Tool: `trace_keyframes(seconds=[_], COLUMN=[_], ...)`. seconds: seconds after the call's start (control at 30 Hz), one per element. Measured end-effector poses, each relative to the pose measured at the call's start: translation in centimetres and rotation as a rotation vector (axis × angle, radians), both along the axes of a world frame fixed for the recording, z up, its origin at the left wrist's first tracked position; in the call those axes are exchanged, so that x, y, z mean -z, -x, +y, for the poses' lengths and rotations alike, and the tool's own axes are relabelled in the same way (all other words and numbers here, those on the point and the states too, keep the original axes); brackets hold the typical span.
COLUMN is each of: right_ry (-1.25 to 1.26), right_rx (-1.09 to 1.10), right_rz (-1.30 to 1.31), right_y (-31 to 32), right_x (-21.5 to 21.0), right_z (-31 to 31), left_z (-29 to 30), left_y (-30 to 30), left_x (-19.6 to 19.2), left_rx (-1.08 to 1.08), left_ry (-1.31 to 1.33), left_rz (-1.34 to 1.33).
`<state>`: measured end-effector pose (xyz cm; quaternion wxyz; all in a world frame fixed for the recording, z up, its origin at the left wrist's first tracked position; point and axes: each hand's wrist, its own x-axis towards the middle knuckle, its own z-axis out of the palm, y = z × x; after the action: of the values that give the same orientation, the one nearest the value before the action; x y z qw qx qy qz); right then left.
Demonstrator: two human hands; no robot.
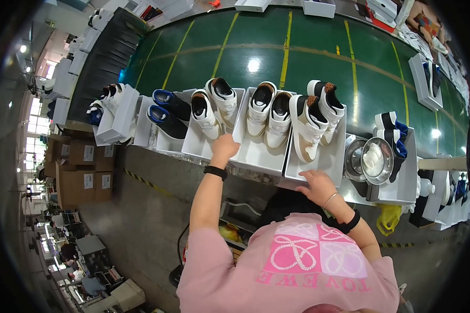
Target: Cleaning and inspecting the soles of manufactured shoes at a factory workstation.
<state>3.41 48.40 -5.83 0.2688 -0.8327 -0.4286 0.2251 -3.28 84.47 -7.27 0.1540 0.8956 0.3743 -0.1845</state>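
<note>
My left hand, with a black wristband, is closed over the near rim where two open white shoe boxes meet. One box holds a pair of white sneakers. The other box holds cream sneakers. My right hand, wearing a thin bracelet and a black band, lies on the near edge of a third white box. That box holds white and tan high-top sneakers. All the boxes sit in a row along the near side of a green conveyor belt.
Further left are boxes with blue and black sneakers and white ones. To the right, two metal bowls sit beside a box of black and white shoes. Cardboard cartons stand at left on the concrete floor.
</note>
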Motion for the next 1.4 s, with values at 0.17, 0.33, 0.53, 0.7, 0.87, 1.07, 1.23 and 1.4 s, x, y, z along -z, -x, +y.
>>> trace_keyframes(seconds=[0.17,0.33,0.53,0.7,0.87,1.07,1.23,1.4], right_ry=[0.084,-0.031,0.031,0.069,0.07,0.118,0.089,0.111], right_rx=[-0.004,-0.007,0.024,0.008,-0.019,-0.074,-0.093,-0.134], right_rz=[-0.052,-0.062,0.007,-0.005,-0.011,0.025,0.027,0.051], right_y=[0.3,-0.4,-0.5,-0.5,-0.6,-0.8,-1.1,-1.5], right_x=[1.1,-0.3,0.4,0.2,0.4,0.2,1.0,1.2], right_z=[-1.0,-0.3,-0.3,0.3,0.3,0.3,0.2,0.3], left_z=[-1.9,-1.6,-1.6,-0.9,-1.5,-3.6,-5.1,-6.7], left_y=[0.4,1.1,2.8,6.2,10.3,14.3,17.5,19.1], left_x=[1.2,1.2,-0.2,-0.1,0.3,-0.6,-2.4,-2.0], left_rx=[-0.06,-0.086,-0.011,-0.011,-0.028,-0.032,-0.06,-0.111], left_ry=[-0.073,-0.057,-0.052,-0.068,-0.063,-0.082,-0.092,-0.12], left_rz=[-0.128,-0.176,-0.345,-0.41,-0.403,-0.436,-0.527,-0.562])
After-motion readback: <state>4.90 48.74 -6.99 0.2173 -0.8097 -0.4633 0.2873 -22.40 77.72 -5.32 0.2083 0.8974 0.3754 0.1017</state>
